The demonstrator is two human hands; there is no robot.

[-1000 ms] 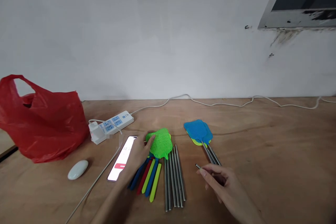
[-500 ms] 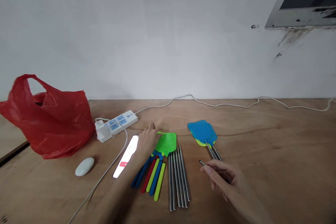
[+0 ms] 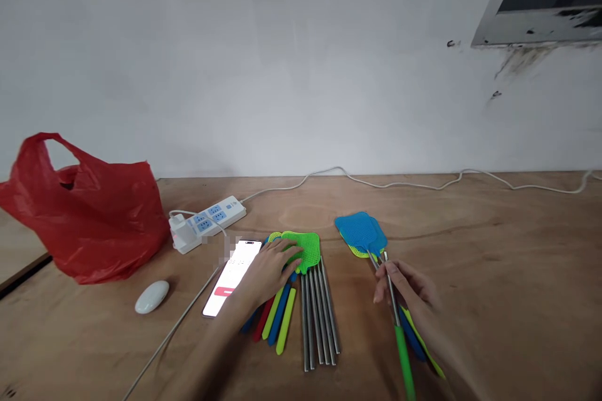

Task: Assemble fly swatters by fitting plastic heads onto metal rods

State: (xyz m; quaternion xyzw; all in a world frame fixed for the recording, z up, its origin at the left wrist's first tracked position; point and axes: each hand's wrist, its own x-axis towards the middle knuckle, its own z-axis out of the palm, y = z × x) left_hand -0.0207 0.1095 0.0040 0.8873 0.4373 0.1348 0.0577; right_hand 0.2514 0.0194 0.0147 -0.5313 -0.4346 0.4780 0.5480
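My left hand (image 3: 270,269) lies with fingers spread on a green mesh swatter head (image 3: 303,249). Under its palm run several coloured plastic handles (image 3: 277,316) in red, blue and yellow-green. Just right of them lie several bare steel rods (image 3: 317,313), side by side. My right hand (image 3: 407,285) pinches a steel rod with a green grip (image 3: 399,332), its tip pointing toward the stacked blue swatter heads (image 3: 360,232). More rods and grips lie under that hand.
A phone (image 3: 232,276) with a lit screen lies left of my left hand. Behind it sit a white power strip (image 3: 207,222) and a cable. A red plastic bag (image 3: 84,216) and a white oval object (image 3: 151,296) are at the left. The wooden table (image 3: 493,263) meets a white wall.
My left hand came back from the far side of the green swatter head and now rests on it. My right hand moved forward, swinging its rod upright toward the blue heads.
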